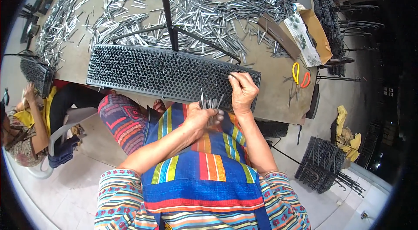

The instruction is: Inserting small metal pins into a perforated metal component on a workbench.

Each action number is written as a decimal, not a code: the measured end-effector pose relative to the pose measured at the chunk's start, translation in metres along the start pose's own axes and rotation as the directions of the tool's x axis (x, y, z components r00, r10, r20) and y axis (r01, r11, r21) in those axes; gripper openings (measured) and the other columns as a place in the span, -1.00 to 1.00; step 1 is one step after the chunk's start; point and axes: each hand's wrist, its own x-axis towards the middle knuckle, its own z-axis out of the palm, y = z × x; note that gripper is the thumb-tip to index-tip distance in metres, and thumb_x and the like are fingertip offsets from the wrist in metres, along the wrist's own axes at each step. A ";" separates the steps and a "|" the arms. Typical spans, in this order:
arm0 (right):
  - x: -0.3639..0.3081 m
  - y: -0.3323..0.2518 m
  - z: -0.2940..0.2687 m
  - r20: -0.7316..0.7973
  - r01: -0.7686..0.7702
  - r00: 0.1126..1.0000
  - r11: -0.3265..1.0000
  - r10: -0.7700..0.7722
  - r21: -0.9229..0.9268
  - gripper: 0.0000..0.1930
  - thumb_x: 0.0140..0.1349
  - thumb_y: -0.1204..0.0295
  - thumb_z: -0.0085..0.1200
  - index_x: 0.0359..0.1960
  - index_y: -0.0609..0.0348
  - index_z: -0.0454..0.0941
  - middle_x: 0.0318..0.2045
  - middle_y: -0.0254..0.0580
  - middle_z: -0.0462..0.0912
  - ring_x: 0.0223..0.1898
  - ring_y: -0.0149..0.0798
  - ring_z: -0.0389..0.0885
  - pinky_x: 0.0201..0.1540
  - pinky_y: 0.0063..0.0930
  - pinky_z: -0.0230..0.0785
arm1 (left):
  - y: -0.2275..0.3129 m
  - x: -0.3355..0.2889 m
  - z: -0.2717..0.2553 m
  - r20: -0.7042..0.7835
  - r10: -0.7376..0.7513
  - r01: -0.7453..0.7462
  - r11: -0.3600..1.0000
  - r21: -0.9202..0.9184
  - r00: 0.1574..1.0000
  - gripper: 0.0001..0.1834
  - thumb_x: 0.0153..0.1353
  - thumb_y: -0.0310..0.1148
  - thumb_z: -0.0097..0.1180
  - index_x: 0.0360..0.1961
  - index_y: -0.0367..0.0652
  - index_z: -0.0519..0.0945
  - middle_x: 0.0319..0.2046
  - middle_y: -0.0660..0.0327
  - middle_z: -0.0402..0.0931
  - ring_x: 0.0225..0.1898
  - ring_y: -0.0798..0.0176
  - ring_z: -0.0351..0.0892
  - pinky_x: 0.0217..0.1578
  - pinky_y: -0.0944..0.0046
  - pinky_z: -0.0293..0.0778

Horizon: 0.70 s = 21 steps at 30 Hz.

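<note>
Left hand (199, 117) clamped on strips (210, 104), beside tray (187, 84) — light, stiff, we judge; pinch ends. Right hand (244, 94) over tray, fingertips together — anything between, we can't tell.

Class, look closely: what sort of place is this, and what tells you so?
Probably a workshop or small assembly room: loose metallic strips cover much of a worktable, a black perforated tray sits before the worker, and dark grid-like pieces are gathered at right.
</note>
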 end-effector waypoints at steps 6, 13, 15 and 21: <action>0.006 -0.001 0.004 0.144 0.113 0.985 0.983 -0.092 -0.145 -0.89 0.02 0.63 0.26 -0.37 0.32 0.65 -0.47 -0.11 0.64 -0.48 -0.25 0.62 -0.38 -0.46 0.43 | 0.000 0.003 -0.002 0.002 0.015 -0.015 1.000 -0.014 1.000 -0.79 0.14 -0.71 0.03 -0.20 -0.30 0.55 -0.41 0.05 0.65 -0.47 0.21 0.68 -0.53 0.32 0.61; 0.010 -0.013 0.004 0.201 0.099 0.978 0.966 -0.051 -0.237 -0.88 0.04 0.59 0.25 -0.34 0.27 0.67 -0.48 -0.11 0.61 -0.49 -0.17 0.62 -0.40 -0.41 0.42 | 0.002 0.001 -0.003 -0.002 0.012 -0.012 1.000 -0.011 1.000 -0.78 0.14 -0.71 0.02 -0.19 -0.30 0.56 -0.41 0.05 0.65 -0.46 0.22 0.68 -0.50 0.30 0.62; 0.011 -0.011 0.003 0.214 0.160 0.971 0.955 -0.107 -0.251 -0.87 0.05 0.59 0.24 -0.32 0.27 0.67 -0.48 -0.10 0.60 -0.49 -0.14 0.60 -0.41 -0.38 0.41 | 0.004 0.000 -0.004 0.001 0.010 -0.010 1.000 -0.015 1.000 -0.78 0.14 -0.71 0.02 -0.19 -0.30 0.56 -0.40 0.05 0.65 -0.46 0.22 0.67 -0.50 0.30 0.62; 0.004 -0.004 -0.001 0.255 0.127 0.965 0.953 -0.055 -0.275 -0.85 0.07 0.59 0.22 -0.29 0.27 0.66 -0.47 -0.06 0.59 -0.48 -0.11 0.60 -0.41 -0.37 0.40 | 0.004 -0.001 -0.005 -0.022 -0.002 0.001 0.999 -0.047 1.000 -0.80 0.15 -0.70 0.03 -0.19 -0.30 0.56 -0.40 0.05 0.65 -0.47 0.22 0.67 -0.51 0.31 0.62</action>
